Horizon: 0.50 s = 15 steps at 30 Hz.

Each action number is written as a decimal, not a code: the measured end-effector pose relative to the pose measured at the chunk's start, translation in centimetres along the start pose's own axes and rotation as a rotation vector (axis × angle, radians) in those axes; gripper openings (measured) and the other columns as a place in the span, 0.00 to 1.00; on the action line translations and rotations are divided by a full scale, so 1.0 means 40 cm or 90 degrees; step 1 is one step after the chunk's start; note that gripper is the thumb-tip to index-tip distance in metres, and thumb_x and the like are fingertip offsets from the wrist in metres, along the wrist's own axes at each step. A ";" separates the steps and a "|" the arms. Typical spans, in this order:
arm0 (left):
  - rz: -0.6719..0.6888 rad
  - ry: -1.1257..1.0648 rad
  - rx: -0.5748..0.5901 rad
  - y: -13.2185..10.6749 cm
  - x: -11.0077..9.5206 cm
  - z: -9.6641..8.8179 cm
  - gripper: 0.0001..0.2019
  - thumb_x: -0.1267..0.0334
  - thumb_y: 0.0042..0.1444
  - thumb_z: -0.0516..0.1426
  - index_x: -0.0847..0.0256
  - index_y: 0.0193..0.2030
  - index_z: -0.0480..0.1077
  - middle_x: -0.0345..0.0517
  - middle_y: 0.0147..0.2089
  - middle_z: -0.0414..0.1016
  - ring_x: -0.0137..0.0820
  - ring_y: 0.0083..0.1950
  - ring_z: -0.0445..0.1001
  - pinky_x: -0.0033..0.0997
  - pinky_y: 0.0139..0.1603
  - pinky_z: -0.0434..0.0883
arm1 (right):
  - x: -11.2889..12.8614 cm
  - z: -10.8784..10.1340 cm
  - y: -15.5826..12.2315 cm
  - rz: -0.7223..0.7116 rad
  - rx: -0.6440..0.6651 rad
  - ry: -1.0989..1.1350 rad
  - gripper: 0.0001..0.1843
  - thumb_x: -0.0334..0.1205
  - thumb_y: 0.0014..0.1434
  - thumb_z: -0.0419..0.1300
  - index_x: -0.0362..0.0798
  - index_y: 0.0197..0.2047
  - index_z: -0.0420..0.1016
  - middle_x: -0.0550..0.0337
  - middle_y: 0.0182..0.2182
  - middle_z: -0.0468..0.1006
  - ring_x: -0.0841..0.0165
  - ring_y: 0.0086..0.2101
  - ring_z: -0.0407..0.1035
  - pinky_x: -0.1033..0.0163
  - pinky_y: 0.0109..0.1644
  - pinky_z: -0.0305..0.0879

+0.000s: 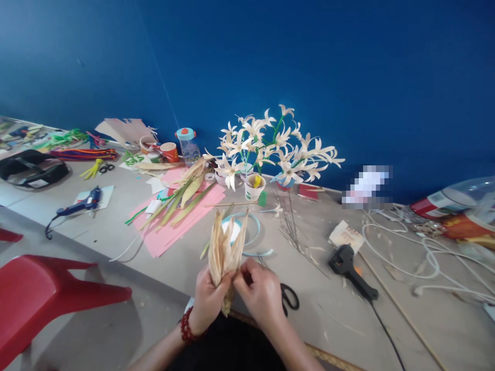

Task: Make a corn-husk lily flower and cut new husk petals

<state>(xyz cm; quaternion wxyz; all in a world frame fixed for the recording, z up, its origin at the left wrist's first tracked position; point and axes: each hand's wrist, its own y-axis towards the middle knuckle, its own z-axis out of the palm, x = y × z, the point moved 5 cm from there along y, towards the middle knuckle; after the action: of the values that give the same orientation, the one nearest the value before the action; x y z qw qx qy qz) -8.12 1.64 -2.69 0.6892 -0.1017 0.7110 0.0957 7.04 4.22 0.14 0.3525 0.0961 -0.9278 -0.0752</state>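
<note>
A bundle of dried corn husks point(220, 247) stands upright in front of me, its pale leaves fanning upward. My left hand point(211, 296), with a red bead bracelet on the wrist, is wrapped round the lower part of the bundle. Against its right side my right hand point(259, 288) pinches the husk with thumb and bent fingers. The base of the bundle pokes out below the hands. Just right of my right hand lie black-handled scissors point(289, 299), their blades partly hidden. Behind the husks is a loop of light blue tape point(253, 232) on the table.
White husk flowers point(255, 136) stand in cups by the blue wall. A black glue gun point(350, 270) and tangled white cables point(429, 257) lie right. Pink paper point(162, 242) with green strips, a blue glue gun point(87, 201) and a red stool point(50, 293) are left.
</note>
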 end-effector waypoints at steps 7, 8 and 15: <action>-0.019 -0.197 -0.148 0.028 -0.011 -0.085 0.11 0.60 0.47 0.68 0.56 0.39 0.77 0.41 0.36 0.79 0.35 0.40 0.77 0.32 0.43 0.75 | -0.064 -0.064 -0.032 0.042 -0.042 0.008 0.11 0.40 0.61 0.53 0.51 0.26 0.65 0.65 0.18 0.70 0.69 0.20 0.64 0.67 0.26 0.55; -0.043 -0.250 -0.167 0.034 -0.005 -0.081 0.12 0.60 0.47 0.68 0.55 0.40 0.76 0.40 0.36 0.79 0.34 0.38 0.77 0.31 0.41 0.76 | -0.061 -0.067 -0.037 0.047 -0.047 0.011 0.11 0.40 0.61 0.53 0.51 0.26 0.65 0.65 0.18 0.69 0.69 0.20 0.64 0.67 0.26 0.55; -0.017 -0.217 -0.316 0.063 -0.016 -0.132 0.16 0.52 0.50 0.65 0.55 0.42 0.72 0.38 0.36 0.80 0.33 0.37 0.79 0.35 0.40 0.77 | -0.142 -0.132 -0.040 0.112 -0.193 0.036 0.11 0.41 0.59 0.53 0.51 0.26 0.66 0.63 0.19 0.69 0.68 0.22 0.64 0.65 0.29 0.58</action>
<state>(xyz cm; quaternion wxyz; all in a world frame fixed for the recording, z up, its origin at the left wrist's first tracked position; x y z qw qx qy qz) -13.87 2.61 -1.91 0.7541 -0.2589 0.5383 0.2731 14.96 3.60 0.09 0.3944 -0.0376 -0.9003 -0.1804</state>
